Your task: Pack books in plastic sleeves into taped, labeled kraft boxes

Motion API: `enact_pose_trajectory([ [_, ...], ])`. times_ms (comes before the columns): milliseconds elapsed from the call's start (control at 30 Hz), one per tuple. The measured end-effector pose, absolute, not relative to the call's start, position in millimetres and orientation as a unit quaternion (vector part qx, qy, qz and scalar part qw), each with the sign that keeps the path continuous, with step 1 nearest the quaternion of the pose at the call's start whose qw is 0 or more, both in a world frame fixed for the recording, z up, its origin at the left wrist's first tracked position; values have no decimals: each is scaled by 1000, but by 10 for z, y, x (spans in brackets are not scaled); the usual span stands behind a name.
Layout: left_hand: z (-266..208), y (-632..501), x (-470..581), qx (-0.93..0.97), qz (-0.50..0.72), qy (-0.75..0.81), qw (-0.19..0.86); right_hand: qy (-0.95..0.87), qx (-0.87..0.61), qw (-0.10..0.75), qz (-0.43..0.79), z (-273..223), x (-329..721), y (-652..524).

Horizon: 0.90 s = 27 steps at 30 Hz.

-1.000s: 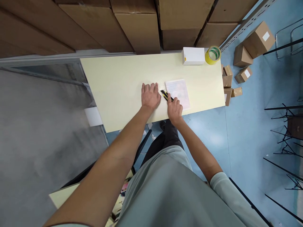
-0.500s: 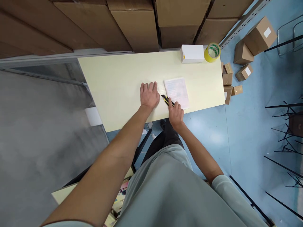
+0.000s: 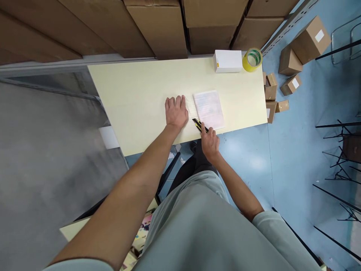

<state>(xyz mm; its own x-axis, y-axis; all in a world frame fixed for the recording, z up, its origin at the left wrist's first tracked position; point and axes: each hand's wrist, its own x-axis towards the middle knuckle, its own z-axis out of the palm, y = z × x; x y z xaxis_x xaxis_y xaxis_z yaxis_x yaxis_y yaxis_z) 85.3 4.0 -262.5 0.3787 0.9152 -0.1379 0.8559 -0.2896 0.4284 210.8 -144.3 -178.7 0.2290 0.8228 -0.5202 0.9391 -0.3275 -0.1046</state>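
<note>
My left hand point(image 3: 176, 111) lies palm down on the cream table point(image 3: 135, 101), its fingers stretched forward. Beside it, to the right, is a faint pale patch that may be a thin sheet; I cannot make it out. In my right hand point(image 3: 210, 143) is a black and yellow utility knife point(image 3: 197, 124), held near the table's front edge with its tip pointing up and left, towards my left hand. A pale pinkish-white packet point(image 3: 209, 109), perhaps a stack of printed paper, rests flat just beyond the knife. Whether the blade touches anything is too small to tell.
At the back right of the table stand a white box point(image 3: 228, 61) and a roll of yellow tape point(image 3: 252, 59). Large cardboard boxes point(image 3: 156, 32) line the shelf behind. Several smaller cartons point(image 3: 290, 84) sit on the blue floor to the right.
My right hand and the knife have come slightly back towards the table's front edge. My left hand stays in its place, and the whole view has shifted a little.
</note>
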Motion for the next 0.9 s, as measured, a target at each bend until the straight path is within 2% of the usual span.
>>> enact_pose_trajectory([
  [267,-2643,50,844,808,68,540,224,563,774,119,-266,-1791,2113,-1665],
  [700,-2743,49,826,785,97,538,291,553,771,168,-268,-1648,2069,-1929],
  [900,-2851,78,807,798,100,520,287,547,770,186,-271,-1570,2065,-1980],
])
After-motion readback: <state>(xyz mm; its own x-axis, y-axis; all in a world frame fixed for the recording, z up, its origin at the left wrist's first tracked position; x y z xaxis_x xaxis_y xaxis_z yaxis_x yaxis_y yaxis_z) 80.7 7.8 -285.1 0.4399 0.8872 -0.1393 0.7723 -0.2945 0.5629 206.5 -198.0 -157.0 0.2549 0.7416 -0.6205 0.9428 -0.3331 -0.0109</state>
